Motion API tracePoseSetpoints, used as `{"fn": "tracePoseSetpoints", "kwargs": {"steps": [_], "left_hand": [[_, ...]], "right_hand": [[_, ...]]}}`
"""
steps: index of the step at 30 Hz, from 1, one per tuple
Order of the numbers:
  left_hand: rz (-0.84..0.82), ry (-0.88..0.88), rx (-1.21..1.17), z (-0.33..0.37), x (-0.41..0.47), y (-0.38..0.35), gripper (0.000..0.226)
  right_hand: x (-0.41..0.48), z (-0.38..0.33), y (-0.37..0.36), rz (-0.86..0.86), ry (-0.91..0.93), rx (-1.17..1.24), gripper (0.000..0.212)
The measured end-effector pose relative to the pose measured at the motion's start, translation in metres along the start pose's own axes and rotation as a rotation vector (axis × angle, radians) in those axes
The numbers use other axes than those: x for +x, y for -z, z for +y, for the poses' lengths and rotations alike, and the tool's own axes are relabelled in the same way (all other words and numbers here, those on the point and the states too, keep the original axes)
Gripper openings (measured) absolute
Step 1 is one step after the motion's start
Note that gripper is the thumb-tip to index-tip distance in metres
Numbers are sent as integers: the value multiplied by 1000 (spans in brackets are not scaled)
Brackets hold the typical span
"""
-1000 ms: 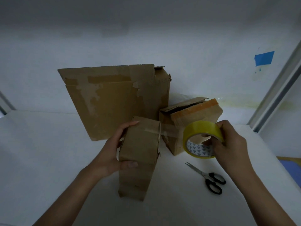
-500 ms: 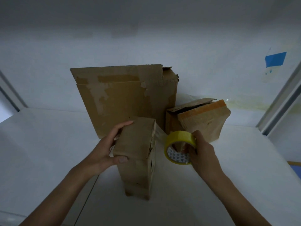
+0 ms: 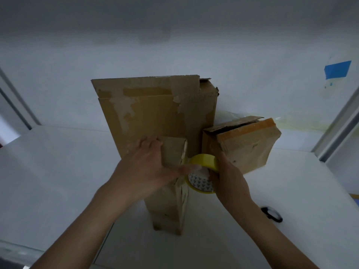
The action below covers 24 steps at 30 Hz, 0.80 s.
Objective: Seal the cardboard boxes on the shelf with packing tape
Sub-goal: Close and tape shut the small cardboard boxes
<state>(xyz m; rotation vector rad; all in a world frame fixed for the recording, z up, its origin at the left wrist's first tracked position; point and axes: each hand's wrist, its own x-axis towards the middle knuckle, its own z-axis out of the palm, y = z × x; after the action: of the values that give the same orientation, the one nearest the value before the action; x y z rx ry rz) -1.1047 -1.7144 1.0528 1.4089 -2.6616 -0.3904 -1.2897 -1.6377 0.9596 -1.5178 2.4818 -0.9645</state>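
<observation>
Within the last second you brought the yellow roll of packing tape in from the right, until it sat against the right edge of the tall narrow brown cardboard box standing upright at the front of the white shelf. Your right hand gripped the roll, fingers clenched round its rim. Your left hand had slid over the box top, fingers hooked on its far side. The thumb stretched toward the roll, probably pinning the tape end, though dim light hid the strip. I judged a seam was just being started. Behind stood a large flat brown cardboard box and a small orange-taped cardboard box. Black-handled scissors lay to the right, and a blue tape patch marked the white wall.
</observation>
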Motion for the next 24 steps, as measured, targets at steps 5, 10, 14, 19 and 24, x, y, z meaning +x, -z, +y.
{"fn": "tracePoseSetpoints", "kwargs": {"steps": [5,10,14,19,24], "left_hand": [[-18,65,97,15,9,-17,114],[-35,33,62,-7,19,-7,80],[-55,121,110,-17,23,-3,77],[62,160,69,-26,35,-4,68],[70,72,44,-49,54,3,57]], "right_hand": [[-1,-1,4,-28,26,-43,29],[-8,7,-1,-77,102,70,48],[-14,4,-9,-78,131,180,55],[-15,-2,-12,-71,213,349,43],[-13,-15,-3,-228,213,696,49]]}}
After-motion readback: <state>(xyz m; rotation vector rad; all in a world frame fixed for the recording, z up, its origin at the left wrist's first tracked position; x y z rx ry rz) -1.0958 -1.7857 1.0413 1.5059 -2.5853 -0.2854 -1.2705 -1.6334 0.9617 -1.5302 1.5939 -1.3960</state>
